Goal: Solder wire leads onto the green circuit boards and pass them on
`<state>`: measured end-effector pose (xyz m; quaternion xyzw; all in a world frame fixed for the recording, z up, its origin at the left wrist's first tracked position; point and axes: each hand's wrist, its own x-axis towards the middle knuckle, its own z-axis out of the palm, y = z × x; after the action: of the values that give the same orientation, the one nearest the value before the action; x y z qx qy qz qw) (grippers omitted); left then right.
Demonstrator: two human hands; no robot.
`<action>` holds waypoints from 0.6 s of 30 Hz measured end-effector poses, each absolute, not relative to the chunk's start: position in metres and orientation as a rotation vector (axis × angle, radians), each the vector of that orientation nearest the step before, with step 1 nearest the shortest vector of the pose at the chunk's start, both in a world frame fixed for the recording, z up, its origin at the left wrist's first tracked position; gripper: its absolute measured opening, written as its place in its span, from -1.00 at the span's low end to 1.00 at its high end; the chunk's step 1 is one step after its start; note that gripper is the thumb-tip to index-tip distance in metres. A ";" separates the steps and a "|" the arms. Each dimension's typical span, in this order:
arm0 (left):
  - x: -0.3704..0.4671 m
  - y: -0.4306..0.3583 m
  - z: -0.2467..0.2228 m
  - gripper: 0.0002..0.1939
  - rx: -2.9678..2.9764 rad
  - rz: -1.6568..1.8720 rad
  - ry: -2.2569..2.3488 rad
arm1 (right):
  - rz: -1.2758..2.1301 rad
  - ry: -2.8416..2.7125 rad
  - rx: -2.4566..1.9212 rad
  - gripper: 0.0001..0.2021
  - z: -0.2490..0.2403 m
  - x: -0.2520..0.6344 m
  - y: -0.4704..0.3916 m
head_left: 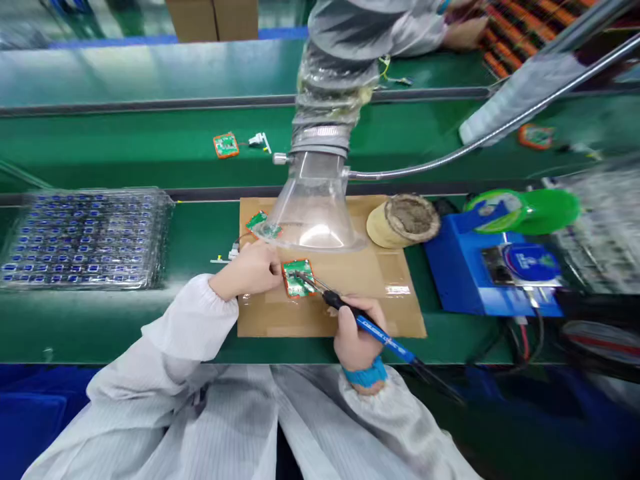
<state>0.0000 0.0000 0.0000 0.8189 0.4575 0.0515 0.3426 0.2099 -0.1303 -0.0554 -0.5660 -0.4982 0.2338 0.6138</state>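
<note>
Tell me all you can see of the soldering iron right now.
The soldering iron has a blue handle with pale lettering, a black grip and a thin metallic front end. The right hand holds it at a slant, tip toward the upper left, over the orange-edged green board; whether the tip touches is unclear. A black cable trails from its rear.

The place looks like an electronics factory line: long green workbenches (75, 320) cross the frame, an extraction hood (315, 200) hangs from a duct (327, 87) at upper centre, a soldering iron (370, 325) and a circuit board (300, 283) show below it, a tray (159, 247) of small parts (86, 240) sits at left, and another worker's white sleeve (417, 33) shows at the top.
</note>
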 end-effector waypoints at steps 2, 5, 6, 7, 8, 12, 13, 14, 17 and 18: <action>0.001 0.003 0.001 -0.83 2.135 0.113 1.198 | 0.551 -1.139 -1.305 -0.96 -0.056 0.211 -0.131; 0.001 0.001 0.002 -0.86 2.179 0.100 1.164 | 0.556 -1.129 -1.298 -0.95 -0.056 0.211 -0.130; 0.000 -0.001 0.001 -0.87 2.204 0.104 1.139 | 0.554 -1.127 -1.293 -0.95 -0.055 0.211 -0.129; 0.000 -0.004 0.002 -0.88 2.227 0.119 1.118 | 0.551 -1.126 -1.287 -0.94 -0.055 0.210 -0.129; -0.001 -0.007 0.002 -0.88 2.242 0.146 1.106 | 0.550 -1.124 -1.282 -0.93 -0.054 0.210 -0.128; -0.013 -0.017 0.009 -0.88 2.108 0.263 1.109 | 0.575 -1.106 -1.271 -0.90 -0.051 0.210 -0.127; -0.019 -0.017 0.013 -0.88 2.009 0.246 1.085 | 0.582 -1.100 -1.265 -0.90 -0.051 0.210 -0.127; -0.028 -0.015 0.018 -0.87 1.887 0.215 1.048 | 0.589 -1.094 -1.259 -0.91 -0.052 0.211 -0.128; -0.060 -0.005 0.036 -0.77 1.455 0.178 0.969 | 0.608 -1.078 -1.243 -0.91 -0.053 0.212 -0.130; -0.072 0.000 0.044 -0.73 1.340 0.195 0.975 | 0.617 -1.074 -1.237 -0.91 -0.054 0.213 -0.130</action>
<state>-0.0723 0.0005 0.0438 0.5950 0.4330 0.0866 0.6716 0.2126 -0.1301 -0.0537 -0.5426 -0.4710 0.2705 0.6408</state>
